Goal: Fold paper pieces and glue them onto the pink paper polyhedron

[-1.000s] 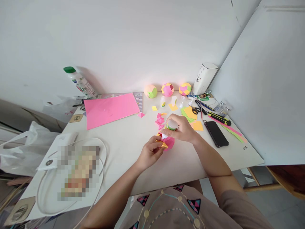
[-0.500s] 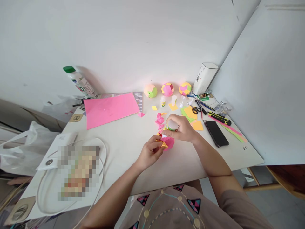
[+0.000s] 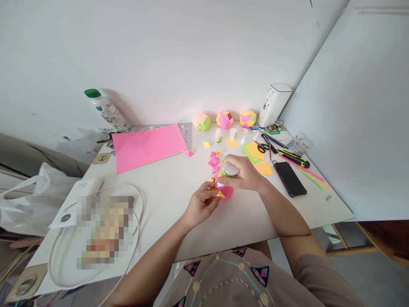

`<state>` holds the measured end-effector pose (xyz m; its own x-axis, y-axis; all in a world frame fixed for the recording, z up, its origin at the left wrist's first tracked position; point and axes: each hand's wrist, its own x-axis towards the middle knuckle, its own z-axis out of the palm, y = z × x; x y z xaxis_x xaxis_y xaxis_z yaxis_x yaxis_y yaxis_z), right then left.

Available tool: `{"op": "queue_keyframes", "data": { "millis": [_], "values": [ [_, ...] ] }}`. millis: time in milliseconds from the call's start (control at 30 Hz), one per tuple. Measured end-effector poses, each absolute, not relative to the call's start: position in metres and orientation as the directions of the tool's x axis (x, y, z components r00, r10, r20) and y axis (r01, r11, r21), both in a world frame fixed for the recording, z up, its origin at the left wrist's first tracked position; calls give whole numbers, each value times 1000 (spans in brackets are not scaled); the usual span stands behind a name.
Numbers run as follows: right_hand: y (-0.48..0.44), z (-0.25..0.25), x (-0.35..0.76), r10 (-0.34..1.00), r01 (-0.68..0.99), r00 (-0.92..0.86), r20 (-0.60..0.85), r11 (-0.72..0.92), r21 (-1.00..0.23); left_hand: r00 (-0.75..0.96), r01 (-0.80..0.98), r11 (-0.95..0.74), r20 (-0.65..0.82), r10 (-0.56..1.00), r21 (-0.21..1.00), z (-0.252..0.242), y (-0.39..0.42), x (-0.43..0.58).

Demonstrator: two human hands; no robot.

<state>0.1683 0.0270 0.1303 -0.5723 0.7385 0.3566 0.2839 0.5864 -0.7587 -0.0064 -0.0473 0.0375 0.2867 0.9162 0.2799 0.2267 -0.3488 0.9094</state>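
My left hand point(image 3: 202, 204) pinches a folded pink and orange paper piece point(image 3: 226, 193) above the white table. A small glue bottle point(image 3: 228, 170) is gripped in my right hand point(image 3: 244, 172), tilted with its white nozzle down at the paper. The nozzle tip is partly hidden by my fingers. Just beyond the hands lie several small folded pink papers point(image 3: 214, 161). A yellow paper diamond point(image 3: 207, 145) rests farther back.
Three paper balls point(image 3: 225, 120) line the wall. A pink sheet point(image 3: 147, 147) lies left, with a white bottle point(image 3: 108, 111) behind it. Scissors point(image 3: 262, 147), a cutter point(image 3: 294, 158) and a phone point(image 3: 290, 179) are on the right. A white cable point(image 3: 138, 213) loops at the left.
The glue bottle and my right hand have shifted very slightly left. My left hand keeps its hold on the paper piece.
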Motion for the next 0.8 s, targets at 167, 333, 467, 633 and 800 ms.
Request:
{"op": "queue_keyframes", "data": {
  "millis": [167, 333, 467, 633, 800],
  "values": [
    [27, 132, 168, 755, 285, -540, 371, 579, -764, 280, 231, -356, 288, 916, 906, 37, -47, -7],
    [28, 132, 167, 793, 307, -509, 335, 531, -790, 281, 234, -346, 278, 919, 909, 37, -47, -6],
    [32, 128, 166, 841, 279, -466, 274, 434, -857, 285, 231, -343, 273, 919, 911, 38, -47, -7],
    [34, 128, 165, 907, 230, -400, 128, 235, -944, 281, 232, -336, 268, 921, 913, 37, -47, -7],
    [36, 133, 167, 944, 189, -327, 47, 114, -975, 285, 235, -331, 261, 922, 914, 37, -47, -7]
  ]
}}
